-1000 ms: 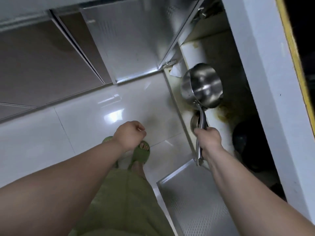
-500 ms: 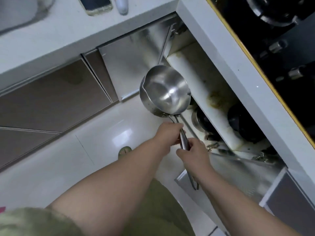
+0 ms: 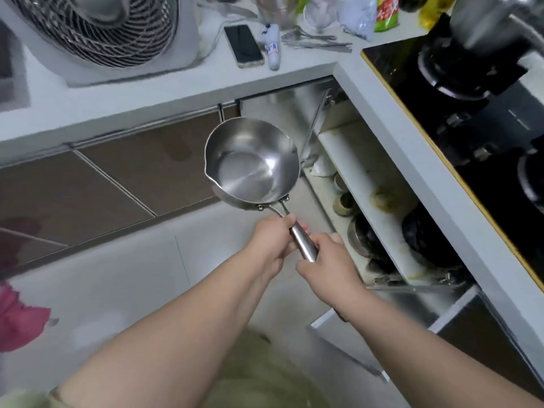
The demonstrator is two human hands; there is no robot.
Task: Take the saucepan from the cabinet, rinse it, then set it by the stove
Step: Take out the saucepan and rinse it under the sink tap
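Since a second ago you have lifted the saucepan (image 3: 252,160) out of the cabinet (image 3: 368,184) and brought your left hand (image 3: 273,242) up to join the right on its handle; the view has risen from the floor to the counter.

Around you, largest first: the white countertop (image 3: 123,92) runs across the top and turns down the right side, carrying a big fan (image 3: 97,30) at the upper left. The black stove (image 3: 477,119) sits in the right-hand run, its burners dark. Below it the cabinet stands open, its door (image 3: 347,334) swung out just beside your right forearm, with dark pots (image 3: 424,240) on the stained shelf. On the counter behind the pan lie a phone (image 3: 243,46), a small white bottle (image 3: 272,48) just beside it, and some cutlery (image 3: 318,42).

Your saucepan hangs in the air in front of the brown cabinet fronts, mouth towards you, touching nothing but your hands. Your right hand (image 3: 329,266) grips the lower end of the handle, fingers curled round it; your left hand wraps the handle just above, nearer the bowl.
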